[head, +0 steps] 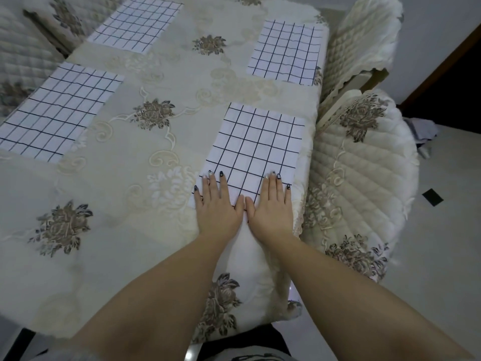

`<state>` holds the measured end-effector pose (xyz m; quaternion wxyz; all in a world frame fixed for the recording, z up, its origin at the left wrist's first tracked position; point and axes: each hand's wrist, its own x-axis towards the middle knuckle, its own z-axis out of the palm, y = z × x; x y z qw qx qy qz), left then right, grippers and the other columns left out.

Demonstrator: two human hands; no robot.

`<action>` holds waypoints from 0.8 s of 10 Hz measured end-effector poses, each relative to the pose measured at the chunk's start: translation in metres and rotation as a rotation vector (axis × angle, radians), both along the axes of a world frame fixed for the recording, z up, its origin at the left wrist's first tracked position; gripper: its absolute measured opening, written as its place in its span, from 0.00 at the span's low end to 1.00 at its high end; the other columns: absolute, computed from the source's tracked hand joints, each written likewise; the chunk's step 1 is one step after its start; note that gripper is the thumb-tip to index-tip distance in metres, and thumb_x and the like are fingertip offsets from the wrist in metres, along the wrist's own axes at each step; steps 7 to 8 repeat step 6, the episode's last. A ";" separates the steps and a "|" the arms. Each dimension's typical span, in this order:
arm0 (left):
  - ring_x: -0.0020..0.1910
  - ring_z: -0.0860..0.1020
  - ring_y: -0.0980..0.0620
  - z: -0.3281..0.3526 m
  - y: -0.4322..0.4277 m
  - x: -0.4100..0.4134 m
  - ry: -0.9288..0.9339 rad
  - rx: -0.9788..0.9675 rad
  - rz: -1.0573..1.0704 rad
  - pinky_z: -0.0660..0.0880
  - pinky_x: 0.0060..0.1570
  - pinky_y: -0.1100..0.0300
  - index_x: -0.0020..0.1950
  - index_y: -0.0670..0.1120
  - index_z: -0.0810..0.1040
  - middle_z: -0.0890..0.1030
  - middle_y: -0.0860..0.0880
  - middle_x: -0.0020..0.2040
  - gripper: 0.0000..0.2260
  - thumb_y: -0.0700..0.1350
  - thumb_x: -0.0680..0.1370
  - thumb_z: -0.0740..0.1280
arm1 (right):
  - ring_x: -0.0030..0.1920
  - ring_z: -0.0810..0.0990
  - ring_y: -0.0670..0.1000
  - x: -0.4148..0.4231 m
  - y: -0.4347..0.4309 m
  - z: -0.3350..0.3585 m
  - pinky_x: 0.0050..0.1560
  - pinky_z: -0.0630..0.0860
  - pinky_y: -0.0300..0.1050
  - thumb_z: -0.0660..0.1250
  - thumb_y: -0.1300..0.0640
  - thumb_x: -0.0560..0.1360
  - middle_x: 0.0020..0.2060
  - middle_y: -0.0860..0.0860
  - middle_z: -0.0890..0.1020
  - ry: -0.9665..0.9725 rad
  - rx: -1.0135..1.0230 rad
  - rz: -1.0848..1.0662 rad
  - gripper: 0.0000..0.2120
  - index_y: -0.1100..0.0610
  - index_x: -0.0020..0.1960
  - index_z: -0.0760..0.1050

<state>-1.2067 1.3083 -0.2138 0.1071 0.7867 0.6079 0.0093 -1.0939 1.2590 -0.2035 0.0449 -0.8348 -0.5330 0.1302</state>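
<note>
A white placemat with a dark grid (256, 144) lies flat near the table's right edge. My left hand (217, 207) presses flat on its near left corner, fingers straight and spread. My right hand (273, 204) lies flat on its near right part, fingers straight. The two thumbs almost touch over the mat's near edge. Neither hand holds anything.
Three more grid placemats lie on the cream floral tablecloth (125, 194): near left (59, 110), far left (138, 23), far right (286, 52). A quilted chair (364, 162) stands close at the right, another chair back (361, 37) behind it.
</note>
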 end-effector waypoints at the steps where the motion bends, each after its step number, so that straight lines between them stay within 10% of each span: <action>1: 0.78 0.43 0.46 -0.001 0.002 -0.013 -0.010 -0.003 0.045 0.40 0.75 0.46 0.79 0.43 0.45 0.47 0.43 0.79 0.35 0.63 0.78 0.42 | 0.77 0.37 0.52 0.009 -0.006 0.001 0.76 0.36 0.51 0.40 0.39 0.80 0.78 0.54 0.39 0.002 -0.030 -0.027 0.35 0.59 0.78 0.37; 4: 0.78 0.50 0.48 0.023 0.009 -0.060 -0.391 -0.168 0.108 0.47 0.76 0.49 0.79 0.44 0.46 0.52 0.45 0.79 0.28 0.51 0.82 0.53 | 0.77 0.38 0.52 0.018 -0.006 0.021 0.76 0.36 0.51 0.39 0.39 0.80 0.78 0.54 0.40 0.052 -0.155 -0.056 0.35 0.59 0.78 0.38; 6: 0.76 0.58 0.49 0.083 -0.005 -0.077 -0.810 -0.204 0.446 0.56 0.72 0.54 0.78 0.48 0.55 0.58 0.49 0.78 0.25 0.52 0.83 0.54 | 0.78 0.46 0.50 0.006 -0.003 0.067 0.77 0.45 0.47 0.48 0.43 0.82 0.78 0.53 0.50 0.583 0.083 -0.066 0.31 0.59 0.78 0.47; 8: 0.76 0.58 0.49 0.083 -0.005 -0.077 -0.810 -0.204 0.446 0.56 0.72 0.54 0.78 0.48 0.55 0.58 0.49 0.78 0.25 0.52 0.83 0.54 | 0.78 0.46 0.50 0.006 -0.003 0.067 0.77 0.45 0.47 0.48 0.43 0.82 0.78 0.53 0.50 0.583 0.083 -0.066 0.31 0.59 0.78 0.47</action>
